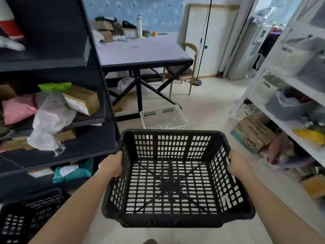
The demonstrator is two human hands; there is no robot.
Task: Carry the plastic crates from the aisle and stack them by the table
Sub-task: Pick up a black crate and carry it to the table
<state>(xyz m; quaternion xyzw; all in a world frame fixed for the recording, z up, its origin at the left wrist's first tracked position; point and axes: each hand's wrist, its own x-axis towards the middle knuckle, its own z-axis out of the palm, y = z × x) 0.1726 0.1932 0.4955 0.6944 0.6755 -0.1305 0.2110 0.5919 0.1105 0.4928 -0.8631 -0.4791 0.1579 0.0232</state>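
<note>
along the left side, from nine o'clock up to eleven, stands a tall black shelving unit (98, 143) stuffed with cardboard boxes, plastic bags and soft parcels. opposite it, from one to four o'clock, a white shelving unit (274, 118) holds pale baskets and mixed clutter, with a cardboard box (253, 134) on the floor at its foot. at twelve o'clock is the desk (140, 51), pale-topped on black crossed legs, its far edge crowded with small boxes and a white bottle (139, 25); a wooden chair (189, 67) sits just beside its right corner. at the centre, filling six o'clock, is the black plastic crate (175, 176), empty, held level above the floor in the aisle between the shelves. a second black crate (26, 217) sits low at eight o'clock under the black shelves. a white crate (163, 118) rests on the floor near the desk's legs, just past the held crate's far rim. the left hand (111, 164) has its grip wrapped over the crate's left rim, and the right hand (237, 162) is clamped the same way on the right rim.
</note>
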